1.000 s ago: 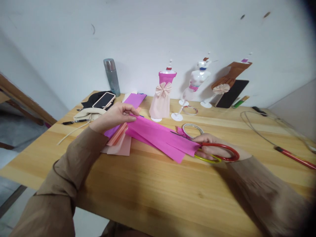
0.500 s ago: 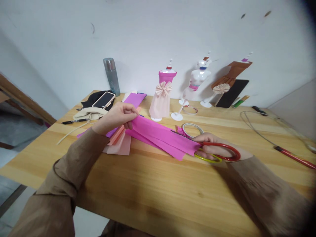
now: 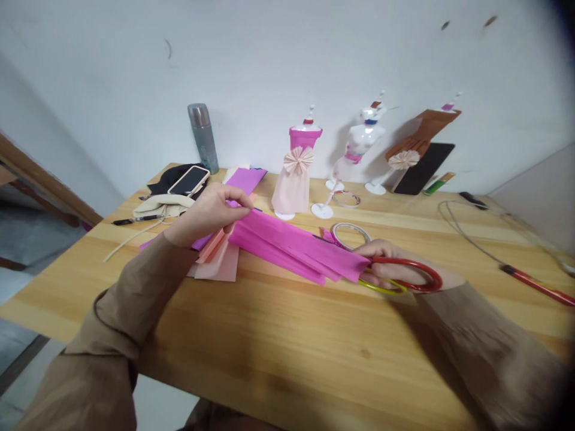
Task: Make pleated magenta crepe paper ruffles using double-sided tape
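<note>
Bright pink paper strips (image 3: 287, 239), lying in overlapping layers, stretch between my two hands above the table. My left hand (image 3: 218, 209) is closed in a pinch at their left end; the fingertips partly hide the edge there. Around a pair of scissors (image 3: 420, 266) with one red and one yellow handle loop, the fingers of my right hand (image 3: 381, 257) are closed. That hand also touches the right end of the pink paper. The scissors' dark blades are mostly hidden behind the paper. Peach and purple paper sheets (image 3: 224, 260) lie under my left wrist.
A dress-form doll in pink (image 3: 299, 161) stands at the back, with a bare white form (image 3: 363, 140) and a brown-dressed form (image 3: 415, 134) to its right. Nearby are a tape roll (image 3: 351, 226), phone (image 3: 191, 179), bottle (image 3: 204, 140), pen (image 3: 135, 220) and red cutter-like tool (image 3: 539, 284).
The pink paper layers have shifted, their lower right corners now more fanned out. My left fingers have moved slightly at the left end. My right hand with the scissors has edged right.
</note>
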Demonstrator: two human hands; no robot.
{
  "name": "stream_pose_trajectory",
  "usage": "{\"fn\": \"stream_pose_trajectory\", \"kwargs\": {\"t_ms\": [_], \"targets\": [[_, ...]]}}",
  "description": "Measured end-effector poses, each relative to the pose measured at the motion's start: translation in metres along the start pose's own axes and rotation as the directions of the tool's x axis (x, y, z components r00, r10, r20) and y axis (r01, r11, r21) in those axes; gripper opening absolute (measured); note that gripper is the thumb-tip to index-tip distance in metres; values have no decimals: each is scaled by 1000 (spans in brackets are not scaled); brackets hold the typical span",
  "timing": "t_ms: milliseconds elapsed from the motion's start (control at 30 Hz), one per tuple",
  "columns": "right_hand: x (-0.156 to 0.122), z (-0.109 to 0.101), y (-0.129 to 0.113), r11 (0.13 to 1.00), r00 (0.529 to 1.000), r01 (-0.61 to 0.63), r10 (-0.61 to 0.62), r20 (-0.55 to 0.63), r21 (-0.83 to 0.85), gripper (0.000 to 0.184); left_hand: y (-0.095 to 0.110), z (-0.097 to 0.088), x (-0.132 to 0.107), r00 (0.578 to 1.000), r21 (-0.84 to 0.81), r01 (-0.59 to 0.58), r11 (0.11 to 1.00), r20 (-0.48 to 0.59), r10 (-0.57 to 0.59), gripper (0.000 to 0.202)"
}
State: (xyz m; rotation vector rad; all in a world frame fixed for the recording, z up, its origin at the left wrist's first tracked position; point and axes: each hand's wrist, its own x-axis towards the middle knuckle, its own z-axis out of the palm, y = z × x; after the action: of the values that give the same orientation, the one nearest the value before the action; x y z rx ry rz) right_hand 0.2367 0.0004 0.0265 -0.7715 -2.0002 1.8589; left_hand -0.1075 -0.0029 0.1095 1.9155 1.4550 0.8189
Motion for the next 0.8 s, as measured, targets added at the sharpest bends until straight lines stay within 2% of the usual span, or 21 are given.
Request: {"fn": "stream_pose_trajectory", "kwargs": {"t_ms": [267,633,800], "targets": [[0,-2,1,1000,1000,-8,8,8,-30,50,-3,2,-3,986,220,-140,965,-64,157,8],[-2,1,-2,999,999,-42,41,-31,-22,46,11,1,-5,996,46,52,998,71,-55,11],[-3,-1,2,999,999,-26,24,-34,-41,46,13,5,-4,991,-13,106,994,77,-105,14]]}}
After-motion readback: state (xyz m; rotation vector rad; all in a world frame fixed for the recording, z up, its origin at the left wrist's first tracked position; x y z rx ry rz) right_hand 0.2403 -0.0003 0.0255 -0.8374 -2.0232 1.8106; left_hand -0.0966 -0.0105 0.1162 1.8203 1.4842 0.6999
